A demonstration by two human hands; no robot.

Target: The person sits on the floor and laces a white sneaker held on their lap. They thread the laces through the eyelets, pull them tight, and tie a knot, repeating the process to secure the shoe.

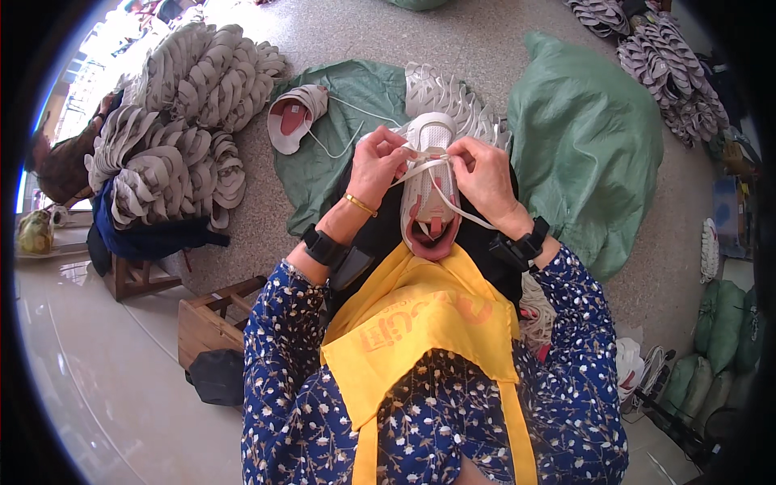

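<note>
A white and pink shoe upper (420,202) lies on my lap, its toe pointing away from me and its pink-lined opening towards me. My left hand (378,168) is closed in a pinch on the white shoelace (432,164) at the left side of the lacing. On the other side my right hand (485,179) pinches the same lace, thumb against forefinger. One loose length of lace hangs across the upper and under my right wrist. The fingertips hide part of the eyelets.
Beyond my left hand, another shoe upper (296,117) with trailing laces rests by a green sheet (368,85). Stacked uppers (174,162) rise at the left, near a wooden stool (202,323). More uppers (453,101) lie ahead, and a bulging green sack (586,145) stands at right.
</note>
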